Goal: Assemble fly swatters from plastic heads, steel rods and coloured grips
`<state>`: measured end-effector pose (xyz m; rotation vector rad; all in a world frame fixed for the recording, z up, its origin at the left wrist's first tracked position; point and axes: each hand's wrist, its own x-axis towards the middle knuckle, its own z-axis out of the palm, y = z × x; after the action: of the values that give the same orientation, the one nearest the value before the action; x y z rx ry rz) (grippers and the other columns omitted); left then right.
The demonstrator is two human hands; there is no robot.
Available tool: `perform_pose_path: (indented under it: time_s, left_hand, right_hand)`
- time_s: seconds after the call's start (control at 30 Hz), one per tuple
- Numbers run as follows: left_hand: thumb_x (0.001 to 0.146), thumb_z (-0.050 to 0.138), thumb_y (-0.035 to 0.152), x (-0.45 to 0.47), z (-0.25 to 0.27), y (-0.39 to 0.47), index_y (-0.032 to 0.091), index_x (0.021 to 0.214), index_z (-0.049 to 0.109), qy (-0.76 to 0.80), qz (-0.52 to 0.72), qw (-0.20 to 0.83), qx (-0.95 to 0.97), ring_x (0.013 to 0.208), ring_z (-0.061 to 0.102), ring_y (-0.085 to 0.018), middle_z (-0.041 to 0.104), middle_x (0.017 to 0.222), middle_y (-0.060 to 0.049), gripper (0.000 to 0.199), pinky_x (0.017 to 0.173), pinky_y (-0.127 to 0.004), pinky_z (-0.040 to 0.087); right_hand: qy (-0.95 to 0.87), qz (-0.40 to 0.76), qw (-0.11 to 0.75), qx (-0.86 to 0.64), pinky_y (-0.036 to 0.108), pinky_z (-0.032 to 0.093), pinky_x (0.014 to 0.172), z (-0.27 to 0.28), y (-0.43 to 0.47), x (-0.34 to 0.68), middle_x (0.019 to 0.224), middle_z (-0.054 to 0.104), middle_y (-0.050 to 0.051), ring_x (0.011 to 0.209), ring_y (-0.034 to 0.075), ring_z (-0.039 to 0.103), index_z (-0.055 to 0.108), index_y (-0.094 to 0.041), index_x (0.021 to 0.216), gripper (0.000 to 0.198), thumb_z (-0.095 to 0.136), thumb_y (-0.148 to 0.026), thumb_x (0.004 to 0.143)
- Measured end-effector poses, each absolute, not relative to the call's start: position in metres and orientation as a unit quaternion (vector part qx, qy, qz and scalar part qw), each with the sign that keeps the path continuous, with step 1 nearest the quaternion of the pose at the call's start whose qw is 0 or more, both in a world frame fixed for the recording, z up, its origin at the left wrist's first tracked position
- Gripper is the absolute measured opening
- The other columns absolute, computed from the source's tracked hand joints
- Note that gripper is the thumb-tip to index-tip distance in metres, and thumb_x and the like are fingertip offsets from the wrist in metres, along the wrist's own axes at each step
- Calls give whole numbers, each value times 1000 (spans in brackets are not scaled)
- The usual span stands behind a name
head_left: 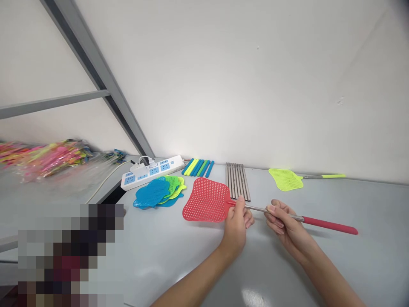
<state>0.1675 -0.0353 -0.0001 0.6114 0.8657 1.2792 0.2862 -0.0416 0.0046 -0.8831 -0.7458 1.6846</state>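
Observation:
A fly swatter [207, 200] with a red mesh head, thin metal rod and red grip is held above the table by both hands. My left hand [238, 221] is closed around the neck, where the red head meets the rod. Farther right, my right hand [283, 221] pinches the metal rod, just left of its thicker section. The red grip [330, 225] sticks out to the right, past my right hand. Behind my left hand lies a row of metal rods [236, 181]. Left of the red head, blue, green and yellow swatter heads [153, 192] lie in an overlapping pile.
A white power strip [153, 172] with plugs stands behind the pile. Several coloured grips [198, 168] lie beside it. A yellow-green fly swatter [286, 179] rests near the wall at right. Bagged colourful items [54, 157] lie at far left. A pixelated area covers the lower left.

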Motion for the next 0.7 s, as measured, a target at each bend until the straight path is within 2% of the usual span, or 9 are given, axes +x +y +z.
perform_pose_path:
  time_s: [0.4, 0.7]
  left_hand:
    - [72, 50, 44, 159, 4, -28, 20, 48, 19, 387, 592, 653, 273, 35, 22, -4, 20, 38, 9, 46, 40, -21, 19]
    - [72, 49, 47, 157, 1, -26, 19, 49, 22, 386, 602, 644, 272, 35, 22, -4, 21, 38, 9, 45, 39, -21, 18]
  right_hand:
    - [-318, 700, 524, -367, 17, 17, 38, 3, -40, 295, 50, 27, -5, 43, 6, 16, 29, -17, 53, 35, 54, -22, 77]
    - [-319, 698, 521, -373, 18, 17, 38, 6, -41, 295, 50, 26, -6, 43, 6, 15, 29, -17, 53, 35, 54, -22, 77]
